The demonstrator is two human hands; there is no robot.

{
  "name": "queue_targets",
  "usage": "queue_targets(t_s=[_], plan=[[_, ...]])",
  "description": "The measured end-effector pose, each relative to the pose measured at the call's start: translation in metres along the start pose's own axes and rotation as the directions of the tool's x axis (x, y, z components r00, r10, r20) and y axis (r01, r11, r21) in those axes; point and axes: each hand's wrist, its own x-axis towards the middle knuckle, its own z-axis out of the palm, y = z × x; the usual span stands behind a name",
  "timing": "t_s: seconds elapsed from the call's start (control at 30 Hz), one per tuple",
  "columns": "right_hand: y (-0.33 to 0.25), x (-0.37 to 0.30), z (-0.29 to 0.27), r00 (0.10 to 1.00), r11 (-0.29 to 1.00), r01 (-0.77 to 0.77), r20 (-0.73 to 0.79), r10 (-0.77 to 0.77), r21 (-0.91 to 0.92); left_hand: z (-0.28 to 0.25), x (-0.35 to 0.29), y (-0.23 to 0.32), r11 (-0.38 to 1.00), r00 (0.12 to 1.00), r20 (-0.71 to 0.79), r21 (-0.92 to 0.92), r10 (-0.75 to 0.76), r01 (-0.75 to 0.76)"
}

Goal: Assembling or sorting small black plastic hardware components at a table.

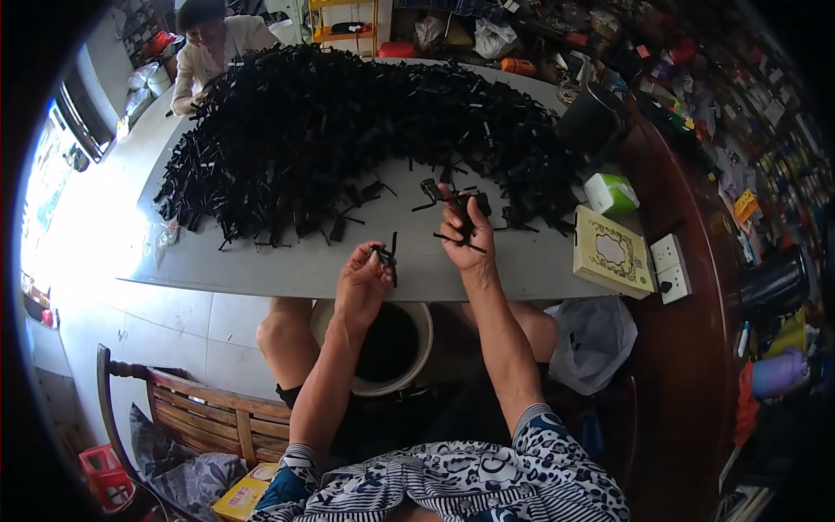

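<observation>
Over the near edge of the grey table (287, 271), my left hand (362, 277) pinches a small black plastic part (388, 258) with a thin bar sticking out of it. To its right and slightly farther in, my right hand (470, 239) is closed round several similar black parts, their thin arms poking out between the fingers. A large heap of such black parts (304, 130) covers most of the tabletop, with a few loose ones at its near side. What exactly these parts are cannot be made out. Below my left hand, a pale bucket (426, 344) with a dark inside stands between my knees.
On the right of the table lie a cream patterned box (609, 250), a green-and-white pack (611, 194), a white power strip (671, 268) and a black bin (593, 117). A plastic bag (593, 344) hangs below. Another person (217, 48) sits at the far left; a wooden bench (204, 409) stands near left.
</observation>
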Motion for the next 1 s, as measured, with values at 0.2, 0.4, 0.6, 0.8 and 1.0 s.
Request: queue_targets(t_s=[0.2,0.4,0.6,0.8,1.0], plan=[[-0.004,0.003,-0.019,0.999,0.999,-0.038,0.018,0.037,0.031,0.006,-0.002,0.003,1.000,1.000,-0.005,0.010,0.018,-0.018],[0.001,-0.031,0.011,0.994,0.977,-0.077,-0.092,0.060,-0.198,0.001,-0.018,0.007,0.980,0.997,-0.055,0.193,0.059,-0.048],[0.038,-0.107,0.021,0.936,0.782,-0.313,-0.316,0.156,-0.539,-0.020,-0.057,0.012,0.926,0.995,-0.104,0.375,0.000,0.039],[0.087,-0.151,-0.003,0.972,0.519,-0.197,-0.234,-0.005,-0.832,-0.040,-0.083,0.003,0.852,0.977,-0.139,0.481,-0.159,0.207],[0.104,-0.159,-0.022,0.962,0.390,-0.257,-0.273,0.014,-0.884,-0.055,-0.095,-0.011,0.822,0.968,-0.075,0.515,-0.239,0.243]])
